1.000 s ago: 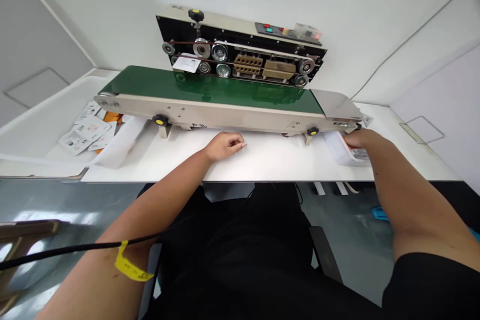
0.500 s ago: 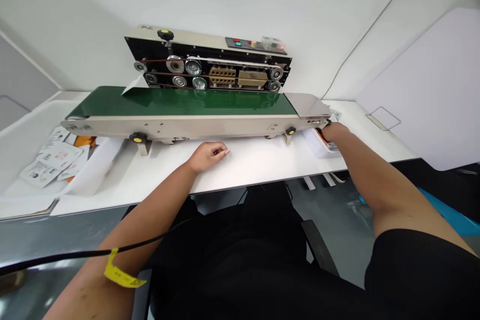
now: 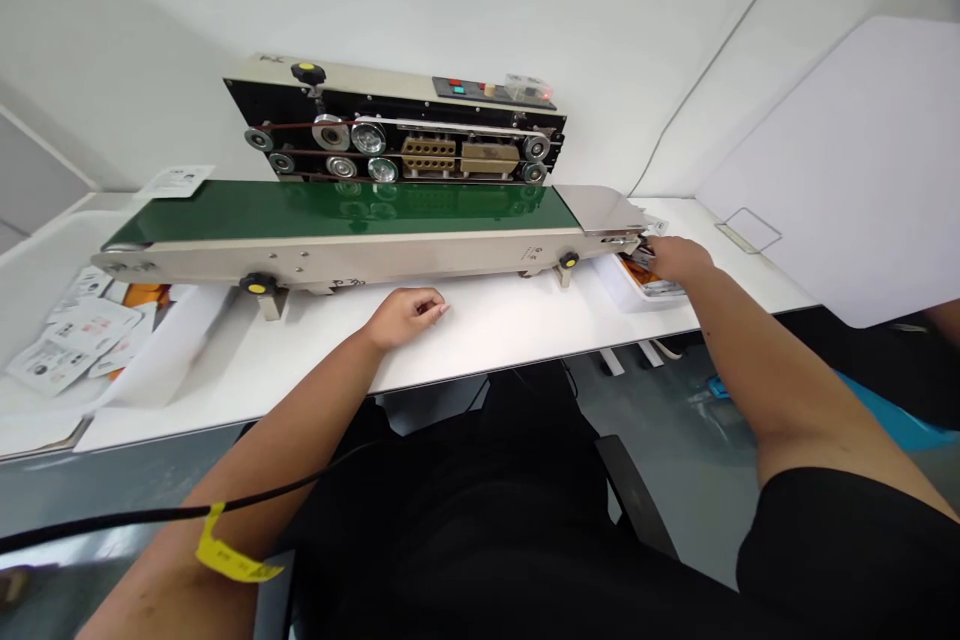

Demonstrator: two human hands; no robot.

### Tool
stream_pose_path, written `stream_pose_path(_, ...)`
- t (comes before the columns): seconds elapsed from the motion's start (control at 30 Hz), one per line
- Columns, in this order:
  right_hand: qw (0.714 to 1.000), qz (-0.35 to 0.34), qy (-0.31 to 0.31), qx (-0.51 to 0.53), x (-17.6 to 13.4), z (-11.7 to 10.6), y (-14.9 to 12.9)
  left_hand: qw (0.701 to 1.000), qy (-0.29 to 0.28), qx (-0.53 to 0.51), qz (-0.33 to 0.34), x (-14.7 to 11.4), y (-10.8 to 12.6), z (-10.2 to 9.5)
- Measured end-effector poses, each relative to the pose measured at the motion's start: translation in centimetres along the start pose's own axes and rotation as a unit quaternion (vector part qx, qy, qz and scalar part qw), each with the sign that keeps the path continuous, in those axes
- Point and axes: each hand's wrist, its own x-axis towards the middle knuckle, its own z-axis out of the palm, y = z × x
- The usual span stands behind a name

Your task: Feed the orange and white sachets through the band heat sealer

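Note:
My left hand (image 3: 409, 317) rests on the white tabletop in front of the machine, its fingers loosely curled and nothing seen in them. My right hand (image 3: 679, 260) is over a white bin (image 3: 637, 298) holding orange and white packets, beside the machine's right end. Its fingers are closed on a greyish packet (image 3: 643, 258), mostly hidden by the hand and the bin. A band sealing machine (image 3: 420, 148) with rollers stands behind a green conveyor belt (image 3: 360, 210). One white printed packet (image 3: 180, 181) lies at the belt's left end.
A larger translucent bin (image 3: 184, 345) at the left end holds several white and orange packets (image 3: 86, 328). A black cable with a yellow tag (image 3: 236, 560) crosses my left forearm. A white panel (image 3: 862, 170) stands at right. Part of another person shows at the far right edge.
The white packet has moved left along the belt, from tilted upright to lying at its end. My right hand has shifted slightly up in the bin. My left hand stays on the table.

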Motion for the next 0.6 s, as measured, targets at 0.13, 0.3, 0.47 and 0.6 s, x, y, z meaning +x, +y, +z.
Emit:
stream_pose_path(0.13, 0.997, 0.050, -0.033, -0.058, 1.0, 0.5, -1.8, 1.000, 0.005, 0.011, -0.011, 0.1, -0.2, -0.1)
stream_pose_path(0.3, 0.990, 0.116, -0.058, -0.046, 2.2, 1.0, -3.3, 1.000, 0.002, 0.023, -0.015, 0.2, -0.4, -0.3)
stream_pose_path(0.47, 0.992, 0.071, -0.072, -0.076, 2.2, 0.5, -2.5, 1.000, 0.001, 0.020, -0.012, 0.4, -0.5, -0.4)
stream_pose_path(0.6, 0.995, 0.035, -0.031, -0.084, 0.8, -0.6, -1.0, 0.999, -0.006, 0.034, -0.006, 0.5, -0.8, -0.3)
